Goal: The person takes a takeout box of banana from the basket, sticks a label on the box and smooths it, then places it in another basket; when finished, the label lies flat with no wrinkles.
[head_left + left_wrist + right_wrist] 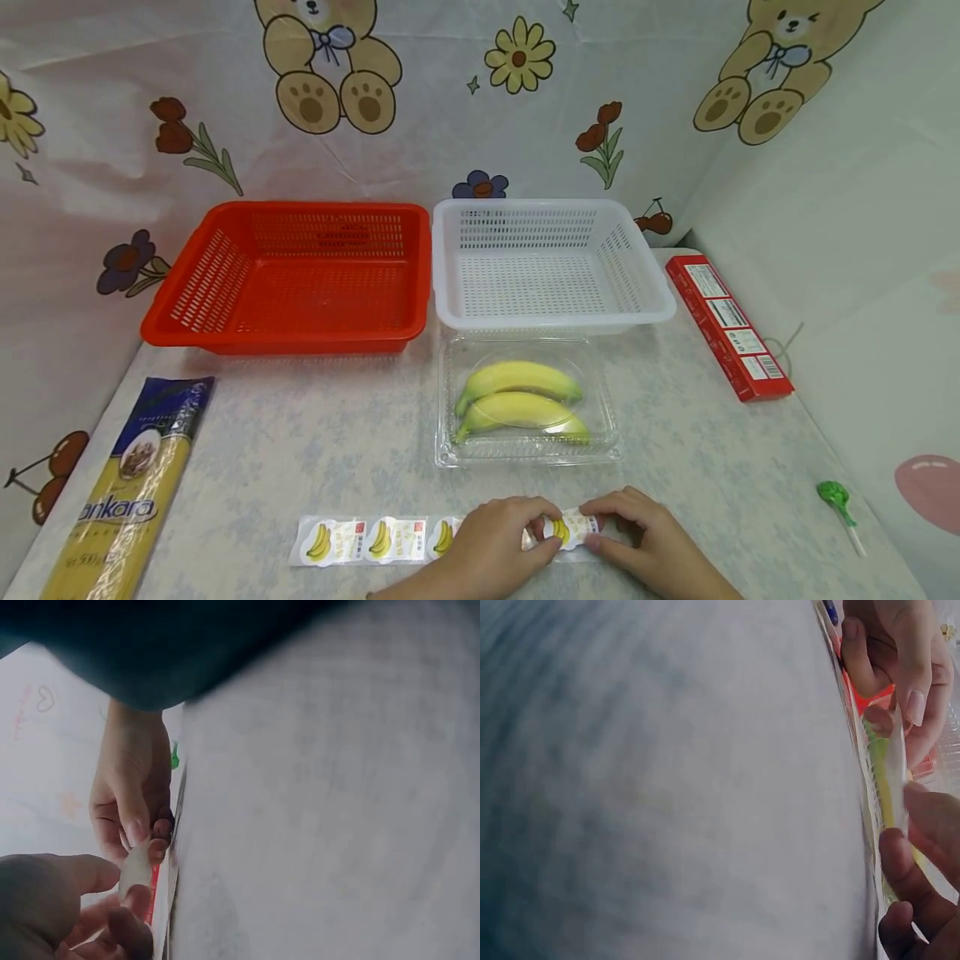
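Observation:
Both hands pinch a small white sticker [572, 528] printed with yellow bananas, near the table's front. The left hand [504, 542] grips its left end between thumb and fingers; the right hand [647, 537] pinches its right end. In the left wrist view the sticker [135, 871] appears as a pale piece between the two hands, and in the right wrist view its pale back [897, 776] stands edge-on. A strip of matching banana stickers [395, 540] lies flat on the table, its right part hidden under the left hand.
Beyond the hands sits a clear plastic box [602, 417] with two bananas [521, 410] inside. Behind stand a red basket [416, 333] and a white basket [555, 321]. Pasta pack [127, 500] lies left; a red box [727, 325] and green lollipop [834, 495] lie right.

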Demonstrator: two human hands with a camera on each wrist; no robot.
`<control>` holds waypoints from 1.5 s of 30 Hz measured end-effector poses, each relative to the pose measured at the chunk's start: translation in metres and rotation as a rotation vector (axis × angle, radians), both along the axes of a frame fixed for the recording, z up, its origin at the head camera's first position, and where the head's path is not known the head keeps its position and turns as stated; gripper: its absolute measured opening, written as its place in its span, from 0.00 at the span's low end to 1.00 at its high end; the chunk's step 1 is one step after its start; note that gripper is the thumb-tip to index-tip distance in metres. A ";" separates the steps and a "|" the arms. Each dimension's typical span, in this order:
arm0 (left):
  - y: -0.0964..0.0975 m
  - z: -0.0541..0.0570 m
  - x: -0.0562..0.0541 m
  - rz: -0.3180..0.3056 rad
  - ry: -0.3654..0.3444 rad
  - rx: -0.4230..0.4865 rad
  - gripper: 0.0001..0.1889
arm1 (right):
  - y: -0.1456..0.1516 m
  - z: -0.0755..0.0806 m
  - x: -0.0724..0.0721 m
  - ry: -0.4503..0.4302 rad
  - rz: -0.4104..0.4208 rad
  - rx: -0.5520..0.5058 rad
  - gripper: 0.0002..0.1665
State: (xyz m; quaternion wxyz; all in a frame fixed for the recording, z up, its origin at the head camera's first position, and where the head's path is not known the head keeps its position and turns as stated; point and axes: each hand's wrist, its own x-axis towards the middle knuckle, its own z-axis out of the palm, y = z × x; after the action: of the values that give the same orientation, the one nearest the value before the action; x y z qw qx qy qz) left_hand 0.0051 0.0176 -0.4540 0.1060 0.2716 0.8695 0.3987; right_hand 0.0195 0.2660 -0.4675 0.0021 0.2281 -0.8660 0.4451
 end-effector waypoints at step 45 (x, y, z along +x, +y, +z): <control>-0.028 0.082 -0.095 0.328 0.377 -0.053 0.14 | -0.067 0.085 -0.116 0.367 -0.120 0.213 0.15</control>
State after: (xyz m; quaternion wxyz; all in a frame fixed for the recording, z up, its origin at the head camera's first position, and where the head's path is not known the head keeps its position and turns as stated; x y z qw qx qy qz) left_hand -0.0901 -0.0100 -0.3718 -0.1171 0.1934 0.9165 0.3300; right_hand -0.0961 0.1986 -0.3826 0.1623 0.2523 -0.9051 0.3013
